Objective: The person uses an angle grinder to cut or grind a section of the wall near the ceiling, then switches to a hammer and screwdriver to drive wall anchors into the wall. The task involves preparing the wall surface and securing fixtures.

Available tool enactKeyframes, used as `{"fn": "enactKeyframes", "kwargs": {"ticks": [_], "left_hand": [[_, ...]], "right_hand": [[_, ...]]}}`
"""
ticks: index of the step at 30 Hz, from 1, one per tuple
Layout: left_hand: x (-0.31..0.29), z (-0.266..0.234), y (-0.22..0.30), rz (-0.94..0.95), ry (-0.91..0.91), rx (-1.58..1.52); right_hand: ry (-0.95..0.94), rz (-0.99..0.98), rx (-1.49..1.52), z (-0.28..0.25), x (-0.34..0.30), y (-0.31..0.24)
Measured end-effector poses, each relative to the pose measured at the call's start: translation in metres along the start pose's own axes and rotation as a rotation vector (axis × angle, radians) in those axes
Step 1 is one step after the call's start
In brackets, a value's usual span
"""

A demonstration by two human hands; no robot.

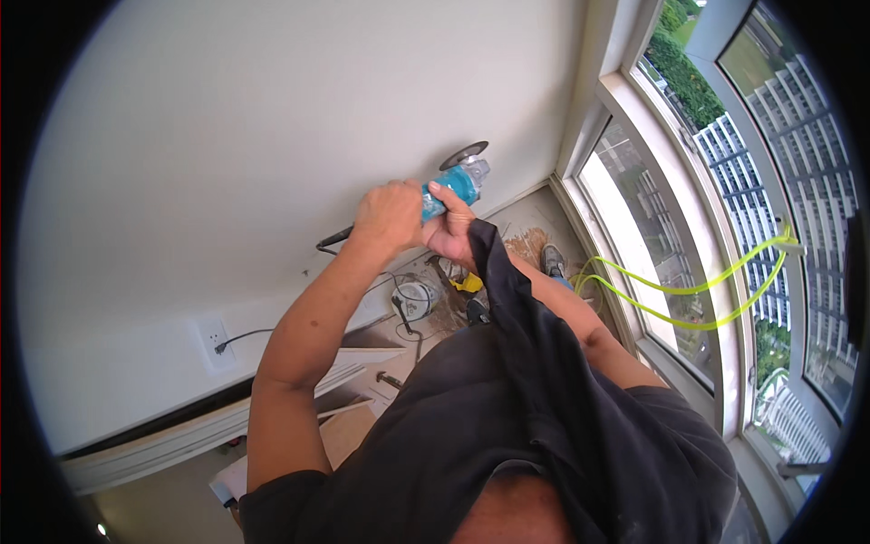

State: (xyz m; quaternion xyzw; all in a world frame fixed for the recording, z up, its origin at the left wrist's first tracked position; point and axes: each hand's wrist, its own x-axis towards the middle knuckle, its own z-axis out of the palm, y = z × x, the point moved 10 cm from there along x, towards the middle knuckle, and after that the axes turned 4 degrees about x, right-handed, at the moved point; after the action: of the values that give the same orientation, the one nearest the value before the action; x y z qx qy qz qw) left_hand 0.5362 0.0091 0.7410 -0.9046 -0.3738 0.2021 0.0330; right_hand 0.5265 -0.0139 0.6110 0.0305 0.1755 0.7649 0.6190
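Note:
Both my hands are closed around a teal angle grinder (460, 184) in front of the white wall. My left hand (390, 213) wraps the rear end, where a black cord (335, 239) comes out. From below, my right hand (449, 234) grips the body with its thumb along the side. At the far end, the grinder's grey metal head carries a dark round disc (464, 155), tilted close to the wall. I cannot tell whether the disc turns or touches the wall. A loose dark cloth (503, 290) hangs over part of my right forearm.
A plug sits in the wall outlet (213, 343) at left. Below stand a white tub (412, 297), a yellow object (467, 284) and a hammer (390, 379) among dusty debris. White boards (172, 442) lie lower left. Yellow-green cord (698, 324) loops by the windows at right.

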Motion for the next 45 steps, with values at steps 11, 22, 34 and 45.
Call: {"fn": "enactKeyframes", "kwargs": {"ticks": [11,22,34,45], "left_hand": [[-0.003,0.000,0.011,0.141,0.116,0.120],[-0.015,0.039,-0.026,-0.011,-0.024,-0.145],[0.000,0.046,-0.063,0.115,0.040,-0.157],[0.009,0.039,-0.064,0.146,0.104,-0.111]], "right_hand": [[-0.023,-0.085,0.022,-0.011,0.006,0.002],[0.122,-0.085,-0.130,-0.045,0.000,-0.019],[0.080,-0.294,-0.261,-0.038,0.027,-0.012],[0.076,-0.278,-0.277,-0.036,0.035,-0.016]]}}
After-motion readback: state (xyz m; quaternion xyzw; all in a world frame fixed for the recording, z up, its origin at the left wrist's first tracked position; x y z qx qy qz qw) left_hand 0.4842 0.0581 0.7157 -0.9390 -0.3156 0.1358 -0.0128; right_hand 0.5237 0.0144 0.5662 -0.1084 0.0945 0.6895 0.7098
